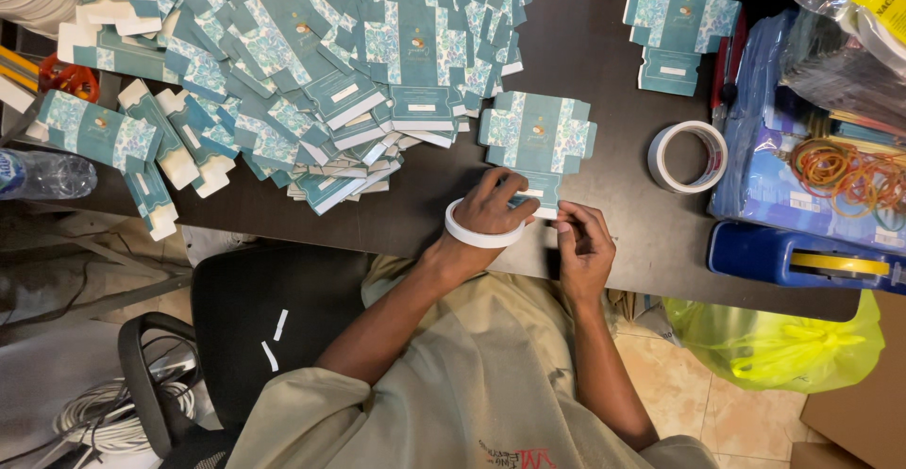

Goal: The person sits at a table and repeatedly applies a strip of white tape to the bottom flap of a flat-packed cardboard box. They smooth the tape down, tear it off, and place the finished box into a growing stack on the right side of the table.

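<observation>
1. Hands, two of them, meet at the near edge of the dark table (pixel 604 54). The left hand (pixel 491 209) wears one white roll of tape (pixel 477 235) around the wrist like a bangle, and its fingers are bent down, pressing on the lower flap of a flat carton blank (pixel 538 134). The right hand (pixel 583 242) sits just beside it, thumb and forefinger pinched together at the flap's right end; whether a strip of tape lies between them is too small to tell.
2. That one carton blank lies unfolded in front of the hands, apart from the others. It is thin printed card, teal with pale floral panels, cut with notched tabs along its sides and a white rectangle on its bottom flap.
3. One second roll of tape (pixel 688 156), a white ring lying flat, rests to the right of the blank.
4. One blue tape dispenser (pixel 802 259) with a yellow roll sits at the table's right near corner, and a yellow plastic bag (pixel 779 342) hangs below it.
5. Loose rubber bands (pixel 845 175), orange and yellow and too tangled to count, lie on a blue wrapped pack.
6. One more single blank (pixel 681 25) lies at the far right of the table.
7. A fanned heap of blanks (pixel 311 73), too many to count, covers the far left.
8. One clear plastic bottle (pixel 42 175) lies at the left edge.
</observation>
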